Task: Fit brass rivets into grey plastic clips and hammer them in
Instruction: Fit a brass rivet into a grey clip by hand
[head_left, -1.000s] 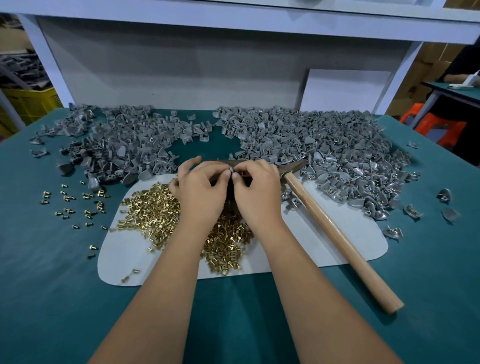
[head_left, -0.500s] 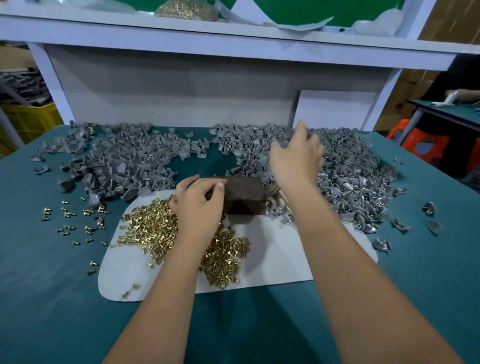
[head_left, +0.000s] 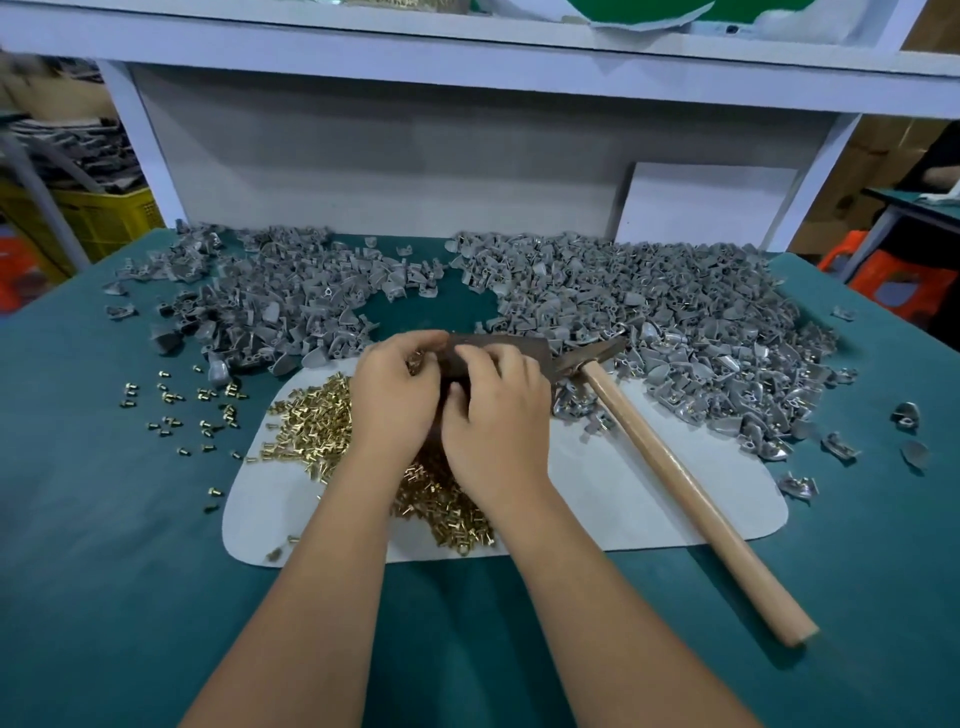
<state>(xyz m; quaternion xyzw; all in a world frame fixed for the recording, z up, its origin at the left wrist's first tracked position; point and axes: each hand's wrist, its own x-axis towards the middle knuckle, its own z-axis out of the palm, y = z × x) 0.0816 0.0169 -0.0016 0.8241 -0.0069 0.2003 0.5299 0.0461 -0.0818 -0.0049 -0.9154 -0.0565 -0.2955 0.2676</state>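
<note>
Left hand (head_left: 395, 400): hovering over the dark block, fingers curling down at its left edge; what sits in the fingertips too small to tell.
Right hand (head_left: 496, 415): lying just beside the left, thumb and fingers curling onto the block's near face; whether pinching anything, cannot tell.
Hands: working close together, nearly touching, at the middle of the tabletop (head_left: 104, 571).
Dark block (head_left: 498, 348): sitting at the far edge of the white mat, mostly hiding under both hands.
White mat (head_left: 623, 493): lying flat on the teal tabletop, carrying the rivet heap.
Brass rivets (head_left: 311, 421): heaping on the mat's left half, running under the wrists toward the near edge.
Loose rivets (head_left: 171, 400): scattering on the tabletop left of the mat.
Grey clips (head_left: 701, 322): piling in a wide band along the far side, a thinner pile (head_left: 270, 306) at far left, a bare gap between them.
Hammer (head_left: 675, 478): resting right of the hands, head beside the block, wooden handle slanting toward near right, untouched.
Stray clips (head_left: 906, 415): lying apart at far right.
</note>
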